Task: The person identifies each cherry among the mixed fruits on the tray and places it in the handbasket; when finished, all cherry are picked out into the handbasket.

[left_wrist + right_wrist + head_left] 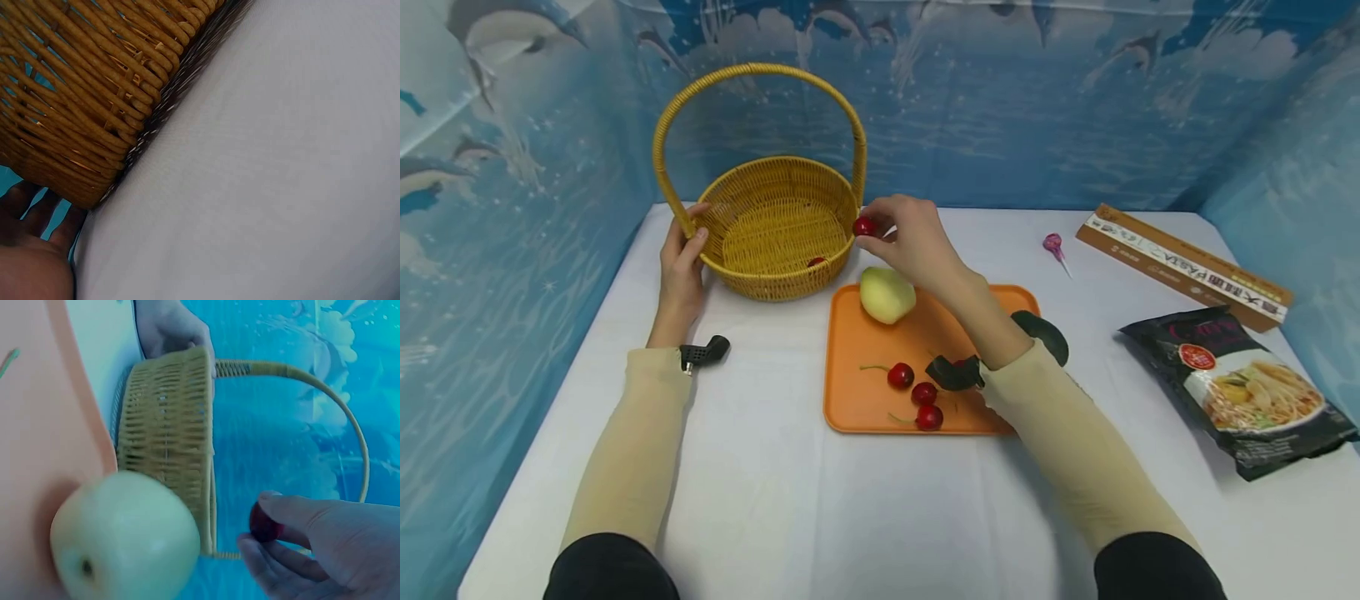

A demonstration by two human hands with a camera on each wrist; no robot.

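My right hand [917, 242] pinches a dark red cherry [864, 227] between thumb and fingers, beside the right rim of a yellow wicker basket [775, 283]. In the right wrist view the same cherry [265, 524] sits between my fingertips, above the rim level. My left hand [681, 271] grips the basket's left side at the foot of its tall handle, thumb over the rim. Part of another red fruit shows inside the basket. On the orange tray [857, 408] lie a pale yellow-green round fruit [887, 296] and several cherries [901, 376], some with stems.
A dark green rounded item [1042, 335] lies at the tray's right, partly hidden by my right arm. Further right are a pink lollipop [1053, 243], a long brown pasta box [1183, 265] and a black food packet [1240, 387]. A blue dolphin-print curtain surrounds the white table.
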